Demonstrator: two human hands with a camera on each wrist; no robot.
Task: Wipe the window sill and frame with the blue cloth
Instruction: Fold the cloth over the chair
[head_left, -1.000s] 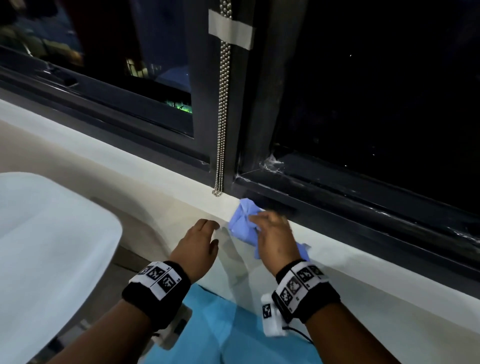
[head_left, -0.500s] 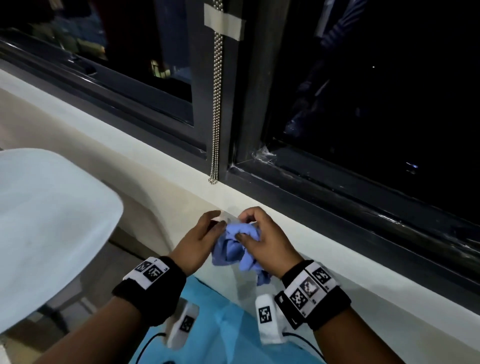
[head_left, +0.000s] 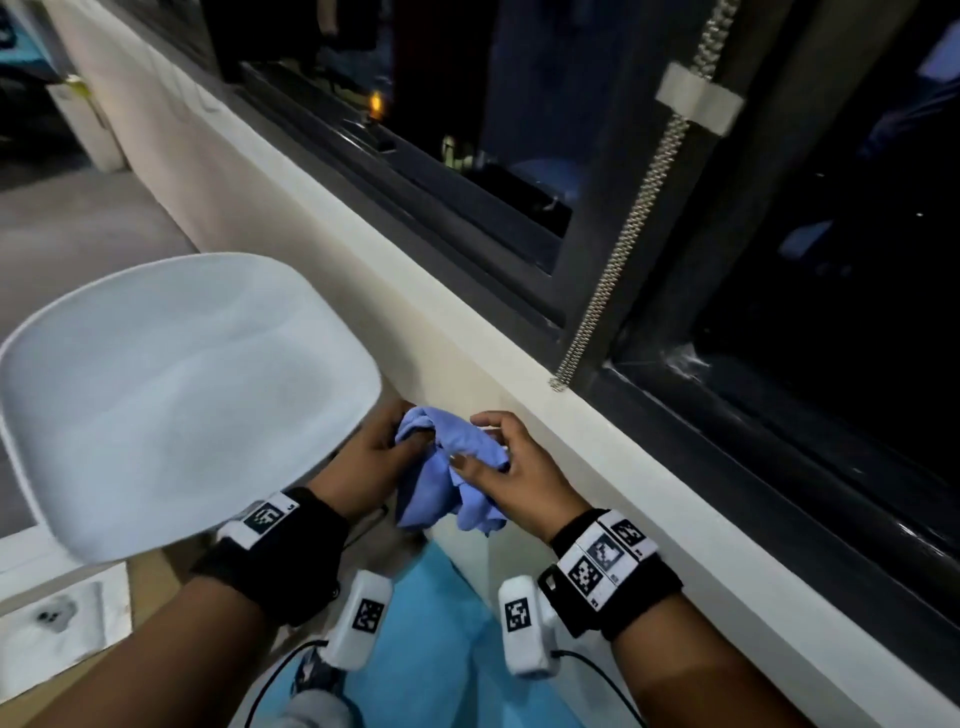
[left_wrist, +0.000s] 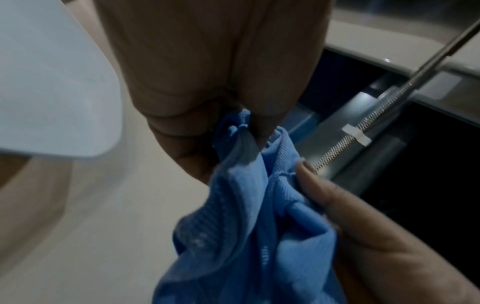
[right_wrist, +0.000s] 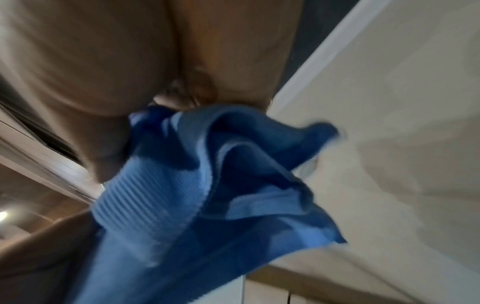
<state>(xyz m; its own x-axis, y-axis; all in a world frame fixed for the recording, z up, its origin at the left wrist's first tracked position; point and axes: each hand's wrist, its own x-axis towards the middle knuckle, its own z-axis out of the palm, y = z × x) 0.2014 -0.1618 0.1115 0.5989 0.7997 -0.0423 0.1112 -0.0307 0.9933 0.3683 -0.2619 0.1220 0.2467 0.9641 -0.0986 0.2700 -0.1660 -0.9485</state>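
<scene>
The blue cloth (head_left: 447, 478) hangs bunched between both hands, below and in front of the white window sill (head_left: 467, 322). My left hand (head_left: 379, 452) pinches its upper left folds; in the left wrist view its fingers close on the blue cloth (left_wrist: 249, 226). My right hand (head_left: 509, 467) grips the right side with thumb and curled fingers, and the blue cloth (right_wrist: 213, 185) drapes down from that hand in the right wrist view. The dark window frame (head_left: 675, 447) runs along the back of the sill, apart from both hands.
A white chair seat (head_left: 171, 395) stands close on the left, touching distance from my left hand. A metal bead chain (head_left: 623, 244) hangs down the frame's upright, held by a strip of tape (head_left: 698, 98). Wood floor and a white panel lie at lower left.
The cloth came off the sill, where my right hand pressed it, into both hands below the ledge. My view has swung left, bringing the chair closer.
</scene>
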